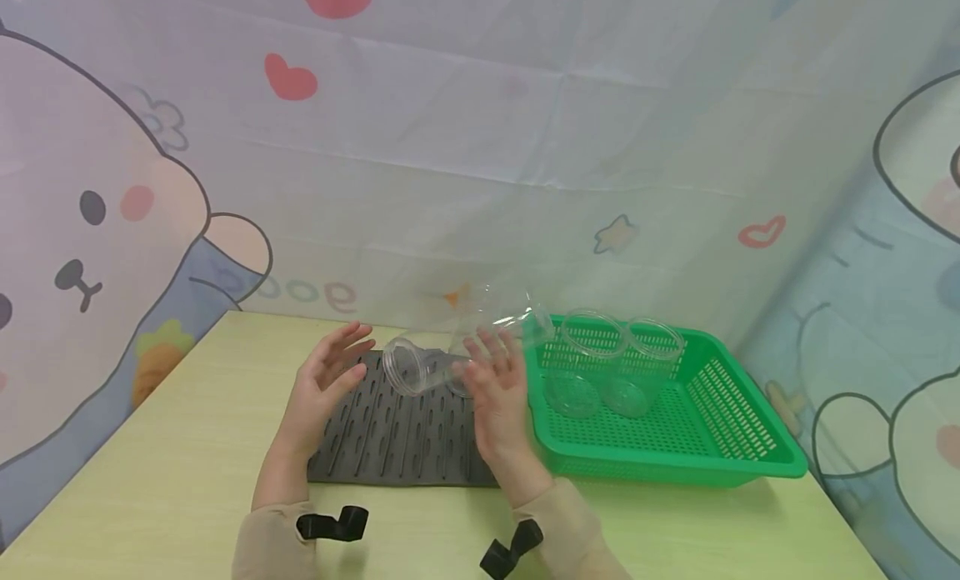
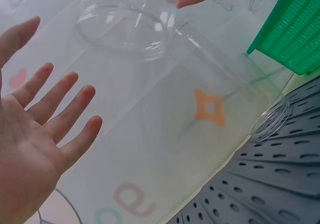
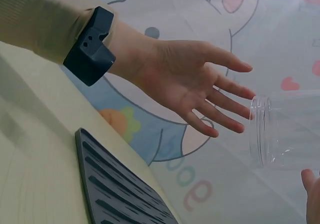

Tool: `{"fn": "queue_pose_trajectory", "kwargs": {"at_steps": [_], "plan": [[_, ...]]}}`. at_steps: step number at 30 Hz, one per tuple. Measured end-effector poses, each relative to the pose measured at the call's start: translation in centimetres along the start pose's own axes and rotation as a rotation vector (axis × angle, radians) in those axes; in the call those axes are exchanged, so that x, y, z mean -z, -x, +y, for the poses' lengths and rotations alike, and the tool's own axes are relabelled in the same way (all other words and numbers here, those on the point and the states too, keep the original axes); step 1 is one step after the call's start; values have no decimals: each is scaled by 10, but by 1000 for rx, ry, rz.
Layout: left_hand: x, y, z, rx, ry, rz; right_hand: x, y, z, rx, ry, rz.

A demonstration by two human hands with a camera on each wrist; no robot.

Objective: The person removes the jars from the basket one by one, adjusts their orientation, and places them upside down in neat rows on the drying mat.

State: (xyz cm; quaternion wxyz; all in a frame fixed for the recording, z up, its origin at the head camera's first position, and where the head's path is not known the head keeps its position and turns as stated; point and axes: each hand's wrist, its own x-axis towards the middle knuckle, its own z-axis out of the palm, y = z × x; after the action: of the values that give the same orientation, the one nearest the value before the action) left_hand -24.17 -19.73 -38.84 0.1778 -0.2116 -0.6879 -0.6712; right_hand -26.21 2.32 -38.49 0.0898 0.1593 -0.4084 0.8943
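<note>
My right hand holds a clear jar tipped on its side above the dark mat, its open ringed mouth towards my left hand. My left hand is raised with fingers spread, beside the jar's mouth and holding nothing. In the right wrist view the left fingertips appear close to the jar's rim; whether they touch it I cannot tell. Behind the held jar a second clear jar stands mouth down on the mat. Most of my right hand is out of frame in both wrist views.
A ridged dark grey drainage mat lies on the pale table. To its right stands a green perforated basket with two upright clear jars in its left part. A printed cloth hangs behind.
</note>
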Motion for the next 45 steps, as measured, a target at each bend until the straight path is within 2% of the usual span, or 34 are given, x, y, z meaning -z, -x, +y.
{"fn": "queue_pose_trajectory", "kwargs": {"at_steps": [4,12,19,23,28,36,45], "plan": [[13,5,-3,49,-19,43,-1,-1,1,24,77,-23],[39,19,-10,179,-97,69,-3,-6,7,137,252,-81],[50,25,-20,268,-86,125,-2,-12,18,221,416,-111],[54,26,-25,321,-129,151,-1,-17,25,253,517,-130],[54,28,-35,384,-196,188,-3,-21,33,223,621,-116],[55,30,-44,478,-196,291,-5,-26,54,188,752,-98],[62,33,-49,552,-181,312,-4,-30,71,121,802,-105]]}}
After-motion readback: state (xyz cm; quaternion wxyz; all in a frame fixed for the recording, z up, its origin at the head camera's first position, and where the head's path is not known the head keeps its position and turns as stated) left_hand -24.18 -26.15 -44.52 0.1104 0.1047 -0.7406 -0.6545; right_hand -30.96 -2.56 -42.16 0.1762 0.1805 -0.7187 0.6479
